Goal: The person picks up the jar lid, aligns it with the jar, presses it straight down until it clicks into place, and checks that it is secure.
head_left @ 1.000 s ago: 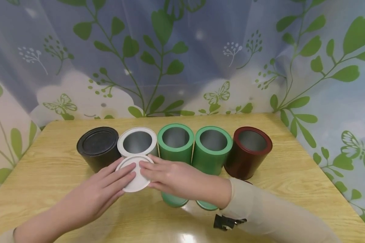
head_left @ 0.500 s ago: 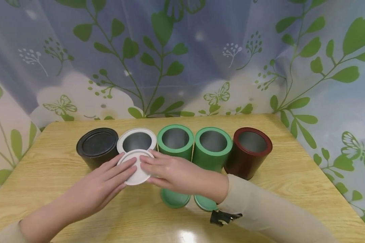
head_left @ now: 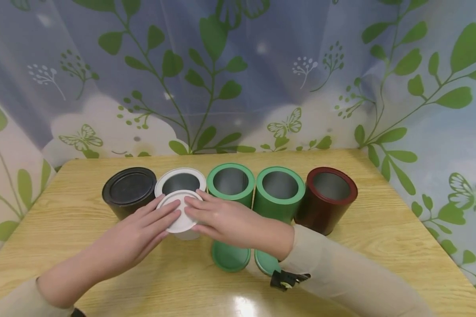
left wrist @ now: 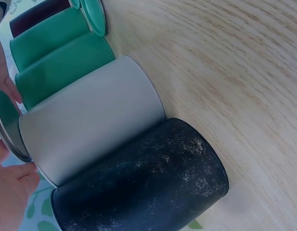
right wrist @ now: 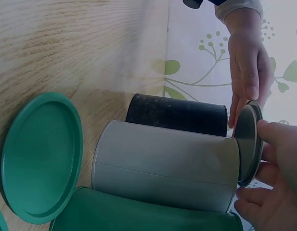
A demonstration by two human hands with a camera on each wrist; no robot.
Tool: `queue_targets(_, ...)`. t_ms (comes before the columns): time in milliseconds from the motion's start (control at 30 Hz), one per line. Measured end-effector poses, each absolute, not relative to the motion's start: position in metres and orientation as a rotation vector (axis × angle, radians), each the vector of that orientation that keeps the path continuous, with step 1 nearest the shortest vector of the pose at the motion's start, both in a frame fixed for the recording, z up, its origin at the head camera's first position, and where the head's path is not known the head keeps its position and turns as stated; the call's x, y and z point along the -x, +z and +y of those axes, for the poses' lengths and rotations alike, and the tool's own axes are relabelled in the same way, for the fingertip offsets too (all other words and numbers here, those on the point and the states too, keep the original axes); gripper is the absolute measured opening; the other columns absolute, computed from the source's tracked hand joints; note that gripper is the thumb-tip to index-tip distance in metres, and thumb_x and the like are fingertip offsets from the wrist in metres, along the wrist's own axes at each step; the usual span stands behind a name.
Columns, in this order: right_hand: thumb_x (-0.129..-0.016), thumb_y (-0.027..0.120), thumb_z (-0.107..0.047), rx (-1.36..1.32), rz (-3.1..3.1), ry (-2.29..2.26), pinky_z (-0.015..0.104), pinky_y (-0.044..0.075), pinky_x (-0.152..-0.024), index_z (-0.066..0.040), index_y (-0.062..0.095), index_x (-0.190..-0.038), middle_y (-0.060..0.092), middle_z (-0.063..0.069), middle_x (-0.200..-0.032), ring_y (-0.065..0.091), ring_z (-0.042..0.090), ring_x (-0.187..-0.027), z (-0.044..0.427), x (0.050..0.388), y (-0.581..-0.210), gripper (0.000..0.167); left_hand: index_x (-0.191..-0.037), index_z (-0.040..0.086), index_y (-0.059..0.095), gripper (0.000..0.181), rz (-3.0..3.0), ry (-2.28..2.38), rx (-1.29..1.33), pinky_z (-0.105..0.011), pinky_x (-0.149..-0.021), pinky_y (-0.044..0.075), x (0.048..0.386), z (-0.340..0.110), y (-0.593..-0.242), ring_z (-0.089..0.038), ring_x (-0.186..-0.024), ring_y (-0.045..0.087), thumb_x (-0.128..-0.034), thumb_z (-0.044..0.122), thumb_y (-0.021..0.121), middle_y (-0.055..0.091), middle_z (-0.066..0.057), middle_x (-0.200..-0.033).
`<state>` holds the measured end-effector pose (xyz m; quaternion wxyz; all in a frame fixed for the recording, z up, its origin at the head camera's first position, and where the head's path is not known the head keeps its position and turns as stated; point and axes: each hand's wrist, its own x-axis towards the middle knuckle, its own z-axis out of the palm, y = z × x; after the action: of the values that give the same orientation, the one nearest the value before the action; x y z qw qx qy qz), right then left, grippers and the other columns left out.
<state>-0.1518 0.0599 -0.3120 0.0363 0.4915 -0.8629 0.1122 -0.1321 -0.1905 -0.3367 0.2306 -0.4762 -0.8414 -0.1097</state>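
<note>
A round white lid [head_left: 179, 218] is held between both hands. My left hand [head_left: 136, 233] grips its left edge, fingers lying across the top. On the other side, my right hand [head_left: 232, 220] holds it with thumb and fingers about the edge, as the right wrist view shows. The lid's dark underside [right wrist: 246, 142] faces the mouth of the white can [right wrist: 167, 161]. From the head view the lid covers the near part of that opening, and the far part of the rim shows. Whether lid and rim touch is unclear.
A black can [head_left: 128, 187] with a lid on stands left of the white one. To its right come two open green cans [head_left: 231, 195] and an open dark red can [head_left: 321, 215]. Two green lids [head_left: 231, 256] lie on the wooden table [head_left: 174, 286] in front. A patterned curtain [head_left: 238, 79] hangs behind.
Both hands have moved the white lid forward, away from the body, so it covers more of the white can's opening. The cans have stayed in place.
</note>
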Motion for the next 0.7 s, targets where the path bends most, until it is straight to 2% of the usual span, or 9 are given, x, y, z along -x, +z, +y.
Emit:
queue_targets(267,-0.101,0.043,-0.027,-1.483,-2.69,0.235,0.035,0.021,-0.11,-0.007,0.041,-0.141,0.032,0.01,-0.147,0.025,0.03,-0.136,0.054,0.156,-0.31,0.045,-0.134,0.005,0.051,0.047,-2.393,-0.284,1.263,-0.054,-0.093,0.04,0.136,-0.193,-0.336,-0.039,-0.126,0.04,-0.1031,0.034,0.03,0.048,-0.011,-0.138)
queue_targets(367,-0.101,0.043,-0.028,-1.46,-2.688,0.157,0.038,0.023,-0.11,-0.008,0.04,-0.142,0.033,0.009,-0.147,0.026,0.03,-0.136,0.052,0.158,-0.308,0.046,-0.137,0.008,0.048,0.041,-2.47,-0.295,1.225,-0.058,-0.095,0.037,0.137,-0.193,-0.334,-0.033,-0.131,0.035,-0.1001,0.026,0.044,0.045,-0.008,-0.14)
queue_targets(500,-0.101,0.041,-0.031,-1.428,-2.701,0.07,0.043,0.024,-0.109,-0.011,0.038,-0.143,0.032,0.005,-0.148,0.026,0.027,-0.136,0.05,0.16,-0.307,0.047,-0.14,0.012,0.046,0.048,-2.573,-0.301,1.171,-0.059,-0.096,0.035,0.138,-0.192,-0.33,-0.027,-0.134,0.033,-0.0935,0.019,0.056,0.043,-0.005,-0.143)
queue_targets(700,-0.101,0.038,-0.034,-1.398,-2.724,0.042,0.045,0.022,-0.11,-0.012,0.039,-0.143,0.032,0.004,-0.148,0.028,0.026,-0.135,0.048,0.165,-0.308,0.048,-0.137,0.01,0.048,0.045,-2.61,-0.299,1.167,-0.058,-0.096,0.035,0.142,-0.191,-0.329,-0.029,-0.132,0.035,-0.0944,0.022,0.055,0.044,-0.007,-0.141)
